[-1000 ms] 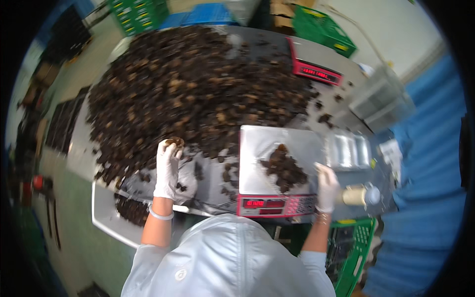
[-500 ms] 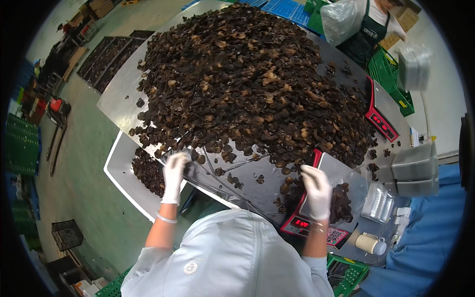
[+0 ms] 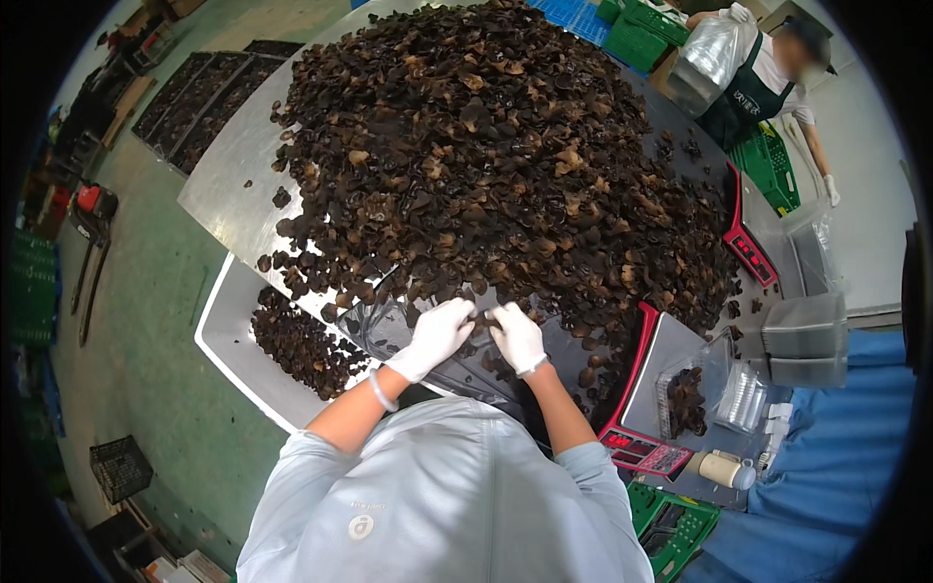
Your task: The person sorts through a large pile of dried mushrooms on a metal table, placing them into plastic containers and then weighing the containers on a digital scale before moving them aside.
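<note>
Workshop with a green floor (image 3: 209,379) around a metal counter (image 3: 233,194).
Left of the counter stands a red-and-black pallet jack (image 3: 94,206); to its right, creased blue fabric (image 3: 841,437) and a white wall (image 3: 870,262); beyond it, green plastic crates (image 3: 639,37).

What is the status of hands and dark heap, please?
Left hand and right hand close together, grip unclear. Dark heap beyond. Nearer scale to right, not blocking.

Dark pile (image 3: 466,165) blocks fwd of R hand (image 3: 517,338); scale (image 3: 643,391) to R; tabletop (image 3: 558,352) gap btwn.
</note>
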A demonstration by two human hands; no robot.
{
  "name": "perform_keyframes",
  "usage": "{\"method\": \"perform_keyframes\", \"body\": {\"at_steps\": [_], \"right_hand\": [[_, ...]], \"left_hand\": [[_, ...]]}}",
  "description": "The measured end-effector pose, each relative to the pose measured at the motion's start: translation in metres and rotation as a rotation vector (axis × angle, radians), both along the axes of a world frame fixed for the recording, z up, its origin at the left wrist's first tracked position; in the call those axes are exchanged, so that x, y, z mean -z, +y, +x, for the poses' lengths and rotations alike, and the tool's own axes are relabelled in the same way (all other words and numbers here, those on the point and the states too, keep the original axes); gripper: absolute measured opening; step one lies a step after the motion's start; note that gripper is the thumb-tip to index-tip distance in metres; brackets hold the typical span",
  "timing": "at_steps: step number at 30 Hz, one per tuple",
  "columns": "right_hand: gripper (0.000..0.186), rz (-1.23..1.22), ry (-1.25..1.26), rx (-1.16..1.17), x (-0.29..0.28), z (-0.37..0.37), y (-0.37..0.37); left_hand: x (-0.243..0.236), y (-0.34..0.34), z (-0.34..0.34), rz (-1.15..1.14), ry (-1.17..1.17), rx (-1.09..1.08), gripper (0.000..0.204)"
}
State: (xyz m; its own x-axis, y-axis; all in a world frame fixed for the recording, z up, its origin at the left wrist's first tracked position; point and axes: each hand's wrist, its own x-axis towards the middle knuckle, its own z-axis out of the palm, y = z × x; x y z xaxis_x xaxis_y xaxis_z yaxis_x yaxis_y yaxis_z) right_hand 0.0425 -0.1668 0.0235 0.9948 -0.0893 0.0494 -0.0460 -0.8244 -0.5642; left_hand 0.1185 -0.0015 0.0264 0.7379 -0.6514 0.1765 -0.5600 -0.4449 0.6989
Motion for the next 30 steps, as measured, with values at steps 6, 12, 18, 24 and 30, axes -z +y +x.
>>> {"method": "perform_keyframes", "body": {"at_steps": [6, 12, 18, 24, 30], "right_hand": [[0.015, 1.013, 0.230, 0.358, -0.009, -0.055, -0.034], [0.018, 0.584, -0.113, 0.457, -0.023, -0.024, -0.095], [0.074, -0.144, 0.008, 0.375, -0.023, 0.048, -0.057], [0.052, -0.197, -0.060, 0.244, -0.016, 0.009, -0.021], [0.039, -0.234, -0.130, 0.236, -0.020, -0.054, -0.005]], "left_hand": [[-0.038, 0.115, 0.014, -0.060, 0.389, -0.331, 0.015], [-0.048, 0.174, 0.026, 0.162, -0.013, -0.519, 0.028], [-0.045, 0.041, 0.040, -0.105, -0.098, 0.015, 0.038], [-0.005, -0.040, 0.049, 0.167, -0.371, 0.193, 0.056], [0.008, -0.030, 0.014, 0.027, -0.298, 0.492, 0.040]]}}
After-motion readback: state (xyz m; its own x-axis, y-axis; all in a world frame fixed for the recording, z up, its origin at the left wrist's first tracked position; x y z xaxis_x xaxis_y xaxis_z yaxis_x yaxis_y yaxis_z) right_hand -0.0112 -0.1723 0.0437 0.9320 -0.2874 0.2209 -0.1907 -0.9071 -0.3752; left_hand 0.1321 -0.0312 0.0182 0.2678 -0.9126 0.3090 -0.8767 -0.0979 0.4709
